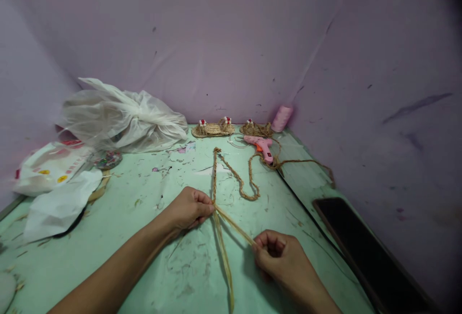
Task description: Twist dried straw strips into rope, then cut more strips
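A thin braid of straw-coloured fibre runs up the middle of the table. My left hand pinches its lower end, where the loose strands begin. Pulled out to the lower right, one flat strand ends between the thumb and finger of my right hand. Another loose strand hangs down toward the table's near side, held by neither hand's fingertips along its length. Beyond the hands, a twisted cord curves across the table toward a pink glue gun.
Woven pieces with red and white beads stand by the back wall, near a pink thread spool. A tied plastic bag, a white packet and a bead container lie left. A dark phone-like slab and black cable lie right.
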The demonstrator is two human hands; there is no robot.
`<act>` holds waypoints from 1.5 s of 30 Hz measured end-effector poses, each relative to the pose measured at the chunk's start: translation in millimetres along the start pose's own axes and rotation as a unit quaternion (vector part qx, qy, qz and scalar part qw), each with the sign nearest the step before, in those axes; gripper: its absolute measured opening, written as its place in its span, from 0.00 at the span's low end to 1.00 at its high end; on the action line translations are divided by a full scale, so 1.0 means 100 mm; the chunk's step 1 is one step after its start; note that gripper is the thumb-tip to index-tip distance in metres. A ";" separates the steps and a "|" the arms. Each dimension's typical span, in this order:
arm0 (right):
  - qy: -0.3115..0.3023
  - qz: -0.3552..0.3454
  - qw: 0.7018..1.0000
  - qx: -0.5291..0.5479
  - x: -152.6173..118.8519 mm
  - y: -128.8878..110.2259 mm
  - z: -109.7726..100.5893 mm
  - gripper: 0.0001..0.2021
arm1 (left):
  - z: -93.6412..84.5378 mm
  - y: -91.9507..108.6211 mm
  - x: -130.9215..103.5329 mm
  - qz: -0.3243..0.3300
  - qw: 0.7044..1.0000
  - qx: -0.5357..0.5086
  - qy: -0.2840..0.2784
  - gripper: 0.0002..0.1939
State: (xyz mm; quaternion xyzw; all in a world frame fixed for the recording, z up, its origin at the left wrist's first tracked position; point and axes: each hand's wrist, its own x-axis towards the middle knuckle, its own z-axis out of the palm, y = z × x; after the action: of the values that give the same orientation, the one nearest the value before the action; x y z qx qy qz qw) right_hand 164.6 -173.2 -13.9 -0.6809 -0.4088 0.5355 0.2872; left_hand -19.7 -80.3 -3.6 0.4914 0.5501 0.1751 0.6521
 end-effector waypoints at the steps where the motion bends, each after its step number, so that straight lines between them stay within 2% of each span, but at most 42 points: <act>1: -0.001 -0.001 1.000 -0.003 0.00 -0.01 0.00 0.05 | 0.00 0.00 0.00 0.000 1.000 -0.001 -0.001 0.05; 14: -0.039 -0.032 0.999 -0.020 -0.02 0.02 -0.02 0.04 | 0.01 0.01 0.01 -0.013 1.000 -0.002 0.003 0.05; 20: -0.053 -0.040 0.998 -0.023 -0.02 0.08 0.00 0.05 | 0.01 0.01 -0.01 0.001 1.000 -0.012 -0.003 0.05; 24: -0.088 -0.077 0.992 -0.047 -0.07 0.02 -0.13 0.09 | -0.02 0.01 0.00 0.004 1.000 -0.019 -0.001 0.06; 25: -0.070 -0.095 0.991 -0.058 -0.08 -0.03 -0.18 0.11 | -0.02 0.01 0.00 0.005 1.000 -0.022 -0.002 0.06; 27: 0.009 -0.138 0.987 -0.077 -0.06 -0.16 -0.28 0.15 | -0.03 0.01 0.00 0.007 1.000 -0.027 -0.005 0.07; 29: 0.076 -0.189 0.976 -0.081 0.01 -0.32 -0.30 0.15 | -0.02 0.02 -0.01 0.010 0.999 -0.034 -0.005 0.07; 31: 0.060 -0.219 0.970 -0.083 0.13 -0.45 -0.20 0.15 | -0.01 0.04 -0.02 0.015 0.999 -0.042 -0.007 0.07; 34: -0.043 -0.224 0.961 -0.154 0.37 -0.52 0.08 0.13 | 0.00 0.05 -0.03 0.022 0.998 -0.052 -0.005 0.07; 35: -0.061 -0.216 0.959 -0.174 0.45 -0.51 0.16 0.14 | 0.00 0.04 -0.03 0.023 0.998 -0.052 -0.002 0.07; 37: -0.060 -0.192 0.963 -0.178 0.58 -0.46 0.28 0.13 | 0.00 0.03 -0.01 0.024 0.999 -0.048 0.003 0.07; 40: -0.044 -0.158 0.969 -0.183 0.66 -0.43 0.31 0.11 | 0.01 0.00 0.01 0.029 0.999 -0.020 0.011 0.06; 45: -0.001 -0.145 0.961 -0.236 0.51 -0.55 0.29 0.09 | 0.06 0.00 0.01 0.014 0.999 0.032 0.041 0.07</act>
State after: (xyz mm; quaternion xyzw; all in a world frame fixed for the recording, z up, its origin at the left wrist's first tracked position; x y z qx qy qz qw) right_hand 127.9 -103.1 -0.5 -0.6618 -0.6184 0.3773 0.1930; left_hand -13.8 -82.3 -4.7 0.5121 0.5753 0.1862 0.6100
